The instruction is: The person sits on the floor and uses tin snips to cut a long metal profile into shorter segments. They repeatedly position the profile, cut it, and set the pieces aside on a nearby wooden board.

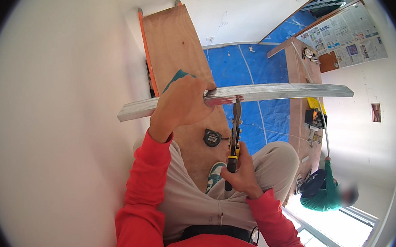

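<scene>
My left hand (pixel 182 101) grips a long silver metal channel (pixel 289 91), held crosswise over a wooden board. My right hand (pixel 240 169) holds metal snips (pixel 236 120) with black and yellow handles, their tip at the underside of the channel, just right of my left hand. Below the channel a black tape measure (pixel 212 138) lies on the board (pixel 171 31). A teal object (pixel 174 80) is partly hidden behind my left hand.
A blue sheet (pixel 240 63) covers the floor. At right, a second wooden platform (pixel 296 115) holds tools. A co-worker in green (pixel 324 192) grasps a long pole (pixel 325 136). A white wall (pixel 58 135) stands at left; newspapers (pixel 345 35) cover a surface at upper right.
</scene>
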`<state>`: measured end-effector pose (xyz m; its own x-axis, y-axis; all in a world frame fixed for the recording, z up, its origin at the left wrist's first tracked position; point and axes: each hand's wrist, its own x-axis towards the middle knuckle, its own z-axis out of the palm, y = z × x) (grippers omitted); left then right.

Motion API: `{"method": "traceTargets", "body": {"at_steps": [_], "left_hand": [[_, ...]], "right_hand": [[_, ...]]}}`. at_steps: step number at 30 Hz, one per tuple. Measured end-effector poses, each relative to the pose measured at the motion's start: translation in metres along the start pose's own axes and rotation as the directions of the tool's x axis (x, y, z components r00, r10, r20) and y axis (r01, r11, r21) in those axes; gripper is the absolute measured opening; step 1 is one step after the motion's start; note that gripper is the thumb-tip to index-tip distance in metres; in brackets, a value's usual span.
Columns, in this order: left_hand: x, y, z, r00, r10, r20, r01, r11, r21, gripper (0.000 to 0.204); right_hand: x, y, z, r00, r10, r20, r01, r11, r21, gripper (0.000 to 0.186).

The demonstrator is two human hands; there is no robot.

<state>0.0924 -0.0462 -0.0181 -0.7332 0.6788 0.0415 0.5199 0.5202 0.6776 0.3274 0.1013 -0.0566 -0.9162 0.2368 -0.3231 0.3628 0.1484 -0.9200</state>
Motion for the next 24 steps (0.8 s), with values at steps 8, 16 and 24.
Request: {"method": "traceTargets", "body": {"at_steps": [8, 16, 24], "left_hand": [[0.003, -0.007, 0.003, 0.997, -0.051, 0.05, 0.051, 0.999, -0.01, 0.031], [0.006, -0.015, 0.002, 0.992, -0.075, 0.106, 0.079, 0.996, -0.04, 0.038], [0.007, -0.018, 0.004, 0.98, -0.139, 0.139, 0.158, 0.978, -0.137, 0.035]], "right_hand": [[-0.001, 0.005, 0.002, 0.999, 0.034, 0.011, -0.035, 0.996, 0.086, 0.06], [0.002, 0.013, 0.002, 0.985, 0.116, 0.131, -0.133, 0.983, 0.125, 0.053], [0.01, 0.024, 0.0, 0.991, 0.108, 0.079, -0.113, 0.992, 0.062, 0.089]]}}
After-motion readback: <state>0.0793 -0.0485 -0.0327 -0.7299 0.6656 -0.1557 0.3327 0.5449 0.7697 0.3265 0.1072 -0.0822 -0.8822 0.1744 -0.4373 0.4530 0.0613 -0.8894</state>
